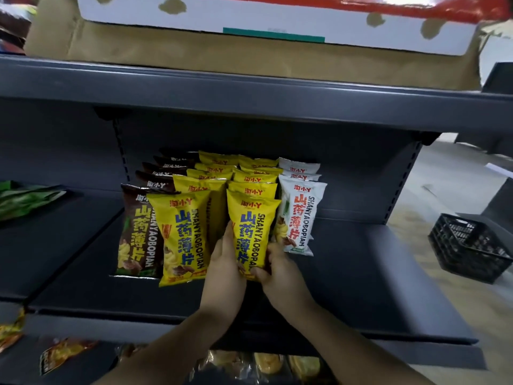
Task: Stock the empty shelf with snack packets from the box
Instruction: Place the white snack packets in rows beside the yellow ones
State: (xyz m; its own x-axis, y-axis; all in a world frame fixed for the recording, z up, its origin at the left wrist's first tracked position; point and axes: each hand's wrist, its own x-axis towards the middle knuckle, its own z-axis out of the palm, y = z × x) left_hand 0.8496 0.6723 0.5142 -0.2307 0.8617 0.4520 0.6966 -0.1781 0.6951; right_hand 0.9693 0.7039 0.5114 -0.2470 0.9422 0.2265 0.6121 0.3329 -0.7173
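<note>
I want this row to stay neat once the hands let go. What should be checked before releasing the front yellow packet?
1. Both hands on packet: left hand and right hand hold the front yellow packet: ok.
2. Packet upright, label forward: ok.
3. In line with the yellow row behind: ok.
4. Neighbouring yellow packet standing: leans slightly, not ok.
5. White packets undisturbed: ok.
6. Packet base seated on the shelf: hidden by hands, cannot tell.
</note>
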